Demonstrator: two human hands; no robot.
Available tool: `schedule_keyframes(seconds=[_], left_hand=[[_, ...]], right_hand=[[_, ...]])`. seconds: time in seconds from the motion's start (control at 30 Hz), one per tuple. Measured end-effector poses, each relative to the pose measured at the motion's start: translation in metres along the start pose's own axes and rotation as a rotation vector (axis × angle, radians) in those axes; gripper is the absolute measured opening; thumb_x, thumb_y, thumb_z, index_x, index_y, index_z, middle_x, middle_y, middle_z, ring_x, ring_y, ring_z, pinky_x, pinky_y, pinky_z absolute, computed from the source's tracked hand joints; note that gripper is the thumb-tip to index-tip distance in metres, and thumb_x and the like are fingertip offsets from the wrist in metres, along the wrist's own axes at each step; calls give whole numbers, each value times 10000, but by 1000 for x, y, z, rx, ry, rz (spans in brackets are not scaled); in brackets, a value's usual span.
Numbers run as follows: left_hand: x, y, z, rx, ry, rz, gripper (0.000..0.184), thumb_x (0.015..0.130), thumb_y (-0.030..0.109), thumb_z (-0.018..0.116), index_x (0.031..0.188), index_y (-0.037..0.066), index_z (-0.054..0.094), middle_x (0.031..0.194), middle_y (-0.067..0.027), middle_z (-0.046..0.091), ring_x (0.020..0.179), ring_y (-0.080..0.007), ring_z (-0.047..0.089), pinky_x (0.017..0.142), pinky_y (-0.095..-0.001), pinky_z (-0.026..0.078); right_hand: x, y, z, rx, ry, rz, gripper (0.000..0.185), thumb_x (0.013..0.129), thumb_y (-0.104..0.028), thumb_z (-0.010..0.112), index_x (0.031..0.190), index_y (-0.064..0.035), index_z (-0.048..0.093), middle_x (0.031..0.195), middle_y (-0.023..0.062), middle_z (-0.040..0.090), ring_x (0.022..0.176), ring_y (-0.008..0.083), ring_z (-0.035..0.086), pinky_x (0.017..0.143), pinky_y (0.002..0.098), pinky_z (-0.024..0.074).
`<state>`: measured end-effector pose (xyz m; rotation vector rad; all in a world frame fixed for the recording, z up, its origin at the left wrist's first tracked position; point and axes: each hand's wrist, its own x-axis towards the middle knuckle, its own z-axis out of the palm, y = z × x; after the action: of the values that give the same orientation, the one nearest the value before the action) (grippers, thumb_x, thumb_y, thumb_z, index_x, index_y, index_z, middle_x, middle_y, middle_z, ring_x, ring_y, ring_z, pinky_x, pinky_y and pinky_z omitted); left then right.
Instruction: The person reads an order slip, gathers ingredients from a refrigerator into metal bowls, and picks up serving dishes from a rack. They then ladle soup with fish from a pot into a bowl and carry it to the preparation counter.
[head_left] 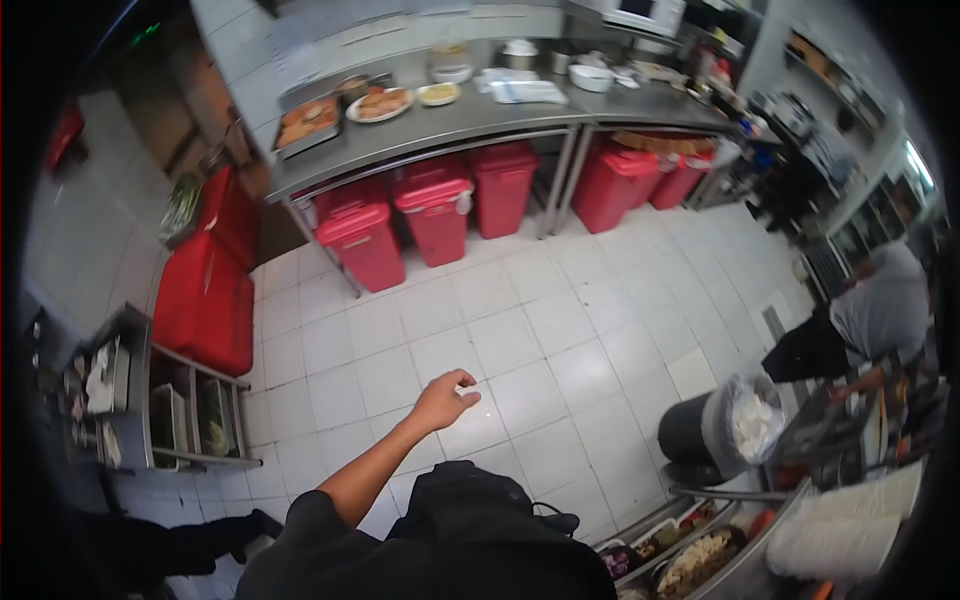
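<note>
1. Head view: your left hand (445,402) reaches forward over the pale tiled floor (545,365) of a kitchen, its fingers loosely curled and apart from the thumb, the palm free. Your right hand is out of frame, so its fingers cannot be told.
2. Nearest your left hand in the picture, yet well apart from it, red lidded bins (437,225) stand in a row beneath the steel counter (430,128), whose front edge and legs bound the room ahead of you.
3. Open tile runs between you and that counter, widest ahead and to your right.
4. On your left, a red chest (205,310) and the rail of a low steel rack (200,366) hem in the floor.
5. On your right, a black trash can (688,432), lined with clear plastic, juts into the walkway, just beside a person in a light shirt (885,305).
6. Close by your right side, a steel-edged station holds chopped food (697,566), its near end beside your dark-clothed body.
</note>
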<state>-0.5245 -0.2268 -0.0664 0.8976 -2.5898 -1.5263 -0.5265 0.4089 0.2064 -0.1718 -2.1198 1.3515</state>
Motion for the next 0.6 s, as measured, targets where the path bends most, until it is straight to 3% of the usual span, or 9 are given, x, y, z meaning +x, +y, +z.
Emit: schedule_keyframes(seconds=[0.1, 0.2, 0.27, 0.3, 0.33, 0.4, 0.43, 0.5, 0.6], left_hand=[[-9, -33, -60, -125, 168, -54, 309, 793, 226, 660, 1013, 27, 576, 993, -86, 614, 734, -158, 587, 703, -295, 475], [-22, -48, -107, -270, 302, -91, 301, 803, 212, 658, 1023, 24, 573, 981, -57, 608, 745, -129, 566, 719, -279, 464], [-33, -51, -134, -343, 376, -101, 294, 807, 204, 655, 1022, 21, 573, 969, -47, 605, 748, -121, 560, 725, -274, 459], [-39, -45, -149, -367, 407, -105, 290, 808, 199, 654, 1021, 20, 573, 963, -42, 604, 747, -118, 557, 724, -271, 458], [-43, -44, -165, -389, 435, -109, 286, 810, 194, 653, 1020, 19, 574, 957, -38, 603, 747, -114, 555, 723, -269, 456], [-40, -58, -200, -372, 518, -98, 273, 811, 190, 650, 1017, 28, 574, 947, -37, 606, 741, -102, 550, 705, -262, 454], [-37, -67, -219, -354, 561, -108, 269, 812, 190, 649, 1016, 30, 575, 942, -37, 607, 740, -101, 551, 701, -261, 453], [-28, -94, -262, -299, 647, -127, 281, 806, 200, 654, 1009, 24, 571, 927, -49, 616, 734, -111, 559, 687, -267, 454], [-9, -202, -309, -55, 840, -216, 288, 788, 209, 664, 973, 10, 568, 884, -81, 618, 719, -149, 562, 681, -289, 458]], right_hand=[[59, 47, 79, 289, -1012, -341, 239, 776, -20, 601, 1001, 57, 576, 890, 216, 571, 669, 186, 515, 557, 300, 441], [6, 66, 346, 1078, -1241, 156, 251, 818, -119, 503, 1046, -30, 558, 1021, 109, 549, 932, 232, 545, 803, 345, 438], [-59, 131, 479, -364, -1165, -344, 321, 699, 27, 524, 1013, -11, 580, 1064, 183, 562, 1049, 307, 512, 856, 442, 422], [-114, 56, 502, -1089, -1287, -464, 425, 654, -7, 568, 1077, -40, 599, 1263, 213, 481, 1220, 322, 411, 991, 423, 349], [-125, 117, 535, -743, -1353, -753, 444, 660, -39, 567, 1102, -68, 609, 1248, 215, 501, 1203, 331, 438, 1000, 394, 354], [-169, 105, 564, -253, -1273, 203, 415, 676, -17, 525, 1082, 13, 601, 800, 196, 662, 699, 268, 666, 640, 344, 530], [-179, 112, 572, -379, -1333, 32, 319, 681, -7, 527, 977, 40, 633, 653, 165, 646, 549, 217, 647, 502, 309, 511], [-200, 156, 594, -438, -1414, -227, 243, 675, -3, 531, 880, 30, 658, 621, 164, 639, 552, 220, 651, 506, 301, 514], [-236, 138, 627, -511, -1526, -20, 192, 664, -1, 534, 803, 26, 663, 640, 170, 644, 546, 220, 649, 541, 310, 524]])
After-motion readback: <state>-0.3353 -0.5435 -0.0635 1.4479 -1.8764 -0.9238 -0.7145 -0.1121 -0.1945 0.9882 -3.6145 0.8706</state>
